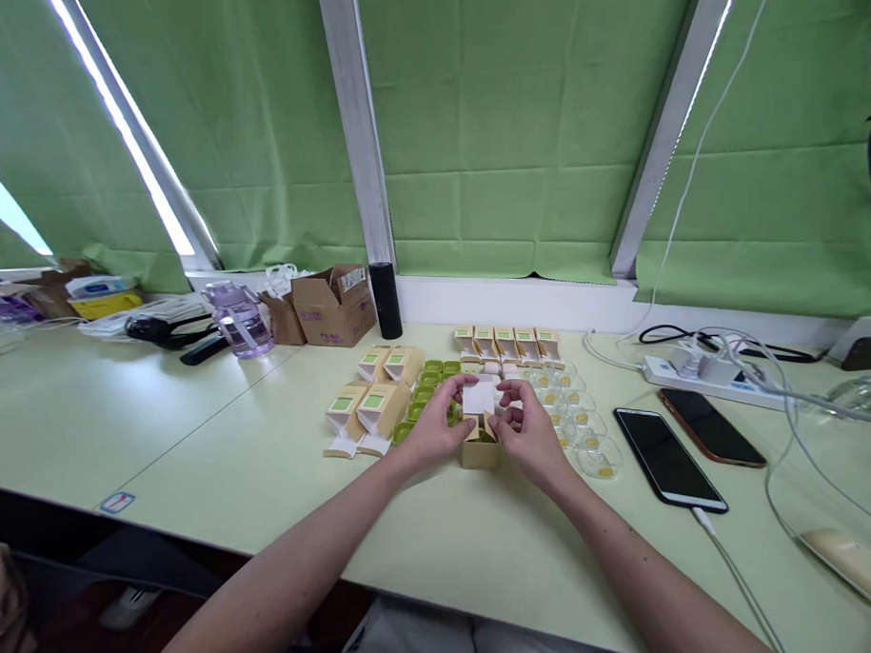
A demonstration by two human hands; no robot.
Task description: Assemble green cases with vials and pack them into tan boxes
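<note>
A small tan box (480, 455) stands open in front of me, its white lid flap (479, 397) raised. My left hand (436, 424) is closed on its left side and my right hand (528, 427) on its right side, with fingertips at the flaps. What lies inside the box is mostly hidden. Green containers (420, 395) sit beyond my left hand. To the right of my right hand are clear plastic cups (590, 437) with yellow spots. Open tan boxes with green labels (381, 407) lie at the left, and a row of similar boxes (506, 345) is behind.
Two phones (670, 459) (712, 427), a power strip (716, 379) with cables and a pale mouse (845, 560) are at the right. At the back left stand a black cylinder (385, 301), a cardboard box (330, 309) and a purple bottle (239, 320). The table's front edge (489, 622) is near me.
</note>
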